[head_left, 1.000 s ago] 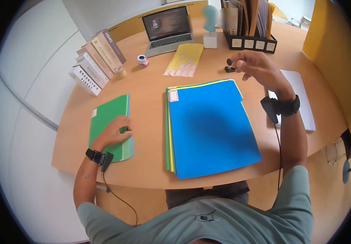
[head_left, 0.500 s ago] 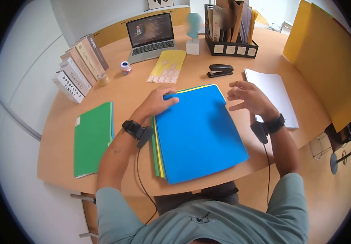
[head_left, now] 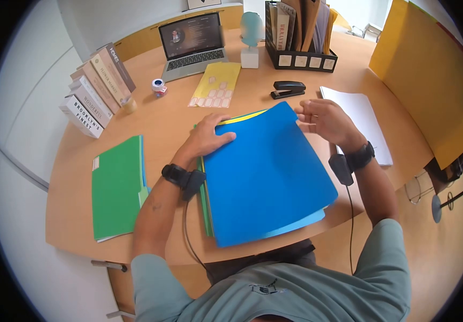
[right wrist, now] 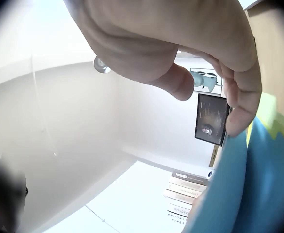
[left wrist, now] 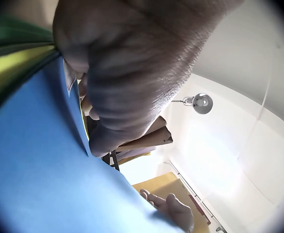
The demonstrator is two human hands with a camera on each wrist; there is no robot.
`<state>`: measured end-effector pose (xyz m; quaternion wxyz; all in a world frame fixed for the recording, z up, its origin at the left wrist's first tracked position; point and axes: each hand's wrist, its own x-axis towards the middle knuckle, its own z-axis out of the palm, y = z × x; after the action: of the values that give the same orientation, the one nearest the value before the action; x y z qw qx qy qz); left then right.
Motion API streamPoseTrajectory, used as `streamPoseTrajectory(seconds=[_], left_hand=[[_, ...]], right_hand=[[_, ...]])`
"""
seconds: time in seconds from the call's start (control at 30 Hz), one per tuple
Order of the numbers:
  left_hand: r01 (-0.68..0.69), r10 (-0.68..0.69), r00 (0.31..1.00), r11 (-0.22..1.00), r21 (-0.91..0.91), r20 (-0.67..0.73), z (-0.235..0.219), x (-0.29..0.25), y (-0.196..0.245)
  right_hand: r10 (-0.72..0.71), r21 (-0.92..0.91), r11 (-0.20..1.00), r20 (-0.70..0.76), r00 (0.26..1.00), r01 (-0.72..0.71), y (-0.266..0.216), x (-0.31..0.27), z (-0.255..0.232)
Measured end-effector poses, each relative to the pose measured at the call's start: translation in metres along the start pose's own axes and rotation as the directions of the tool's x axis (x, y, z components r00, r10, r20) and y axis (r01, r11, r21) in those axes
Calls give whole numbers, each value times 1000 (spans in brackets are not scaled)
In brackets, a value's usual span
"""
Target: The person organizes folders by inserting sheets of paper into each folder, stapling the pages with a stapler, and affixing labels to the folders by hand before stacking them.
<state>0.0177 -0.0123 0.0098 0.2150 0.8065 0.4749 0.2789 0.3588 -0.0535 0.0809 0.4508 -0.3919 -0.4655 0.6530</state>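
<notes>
A large blue folder (head_left: 269, 177) lies atop a stack of green and yellow folders, its right side raised so a light blue sheet (head_left: 296, 222) shows below. My left hand (head_left: 208, 135) grips the stack's upper left corner, thumb on the blue cover and fingers over the far edge. At the blue folder's upper right edge is my right hand (head_left: 328, 122). In the right wrist view its bent fingertips (right wrist: 239, 121) are right at the edge, with the thumb (right wrist: 180, 85) apart. The left wrist view shows the left thumb (left wrist: 103, 141) along the blue cover.
A green folder (head_left: 116, 188) lies left. White paper (head_left: 360, 121) and a black stapler (head_left: 288, 89) are on the right. Farther back stand books (head_left: 100, 88), a tape roll (head_left: 159, 87), a yellow label sheet (head_left: 216, 83), a laptop (head_left: 193, 45), a bust (head_left: 251, 37) and a file organizer (head_left: 301, 59).
My left hand has moved from the green folder to the stack's upper left corner. My right hand has come down to the blue folder's right edge, and that side has lifted.
</notes>
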Motion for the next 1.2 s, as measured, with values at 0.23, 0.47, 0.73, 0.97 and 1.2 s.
streamPoseTrajectory(seconds=[0.23,0.47,0.73,0.97,1.2], left_hand=[[72,-115,991,890,-451,-70,-3,1,1],[-25,-112,969,842,-539,-221,-26,-14,-4],[-60,383,915,-175,-983,-124,-17,6,-92],[-46,530,844,-86,-995,-85,-20,22,-125],[-66,457,885,-70,-995,-90,-25,14,-113]], right_hand=[[63,-136,990,242,968,-31,-23,32,58],[-216,50,972,585,782,231,-35,29,134],[-260,-679,363,584,769,639,-15,-2,58],[-565,-922,44,-340,752,-384,-30,-10,-196],[-190,-703,521,-649,737,-485,-10,-32,-265]])
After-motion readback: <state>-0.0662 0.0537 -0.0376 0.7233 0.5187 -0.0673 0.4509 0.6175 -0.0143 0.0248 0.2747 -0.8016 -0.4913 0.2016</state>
